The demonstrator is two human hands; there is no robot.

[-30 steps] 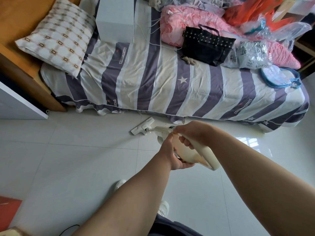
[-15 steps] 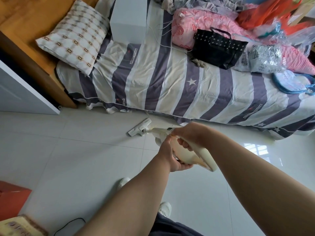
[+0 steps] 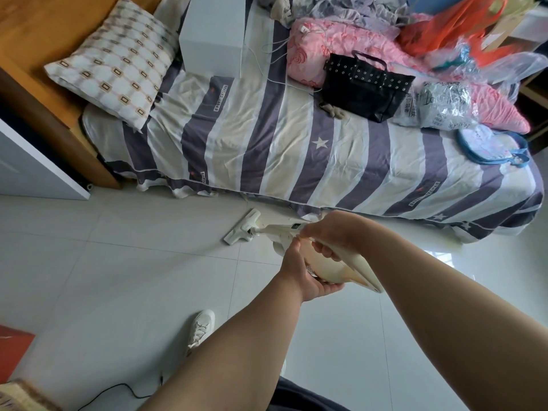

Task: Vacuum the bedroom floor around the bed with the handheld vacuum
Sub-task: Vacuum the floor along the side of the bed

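A cream handheld vacuum (image 3: 335,269) points down at the white tiled floor (image 3: 133,277). Its flat white nozzle head (image 3: 241,226) lies on the tiles just in front of the bed's hanging sheet. My right hand (image 3: 332,232) grips the vacuum's handle from above. My left hand (image 3: 299,271) cups the vacuum's body from below, fingers curled round it. The bed (image 3: 296,149) has a purple, cream and white striped cover and runs across the upper half of the view.
On the bed lie a patterned pillow (image 3: 115,57), a white box (image 3: 212,34), a black studded bag (image 3: 364,86), pink bedding and plastic bags. A wooden headboard (image 3: 50,114) and a white cabinet (image 3: 32,170) stand at left. My white shoe (image 3: 201,329) and a black cable (image 3: 118,393) are below.
The view has shifted, so the bed and pillow sit further right and lower in frame. The nozzle stays on the tiles by the bed edge; both hands keep their hold.
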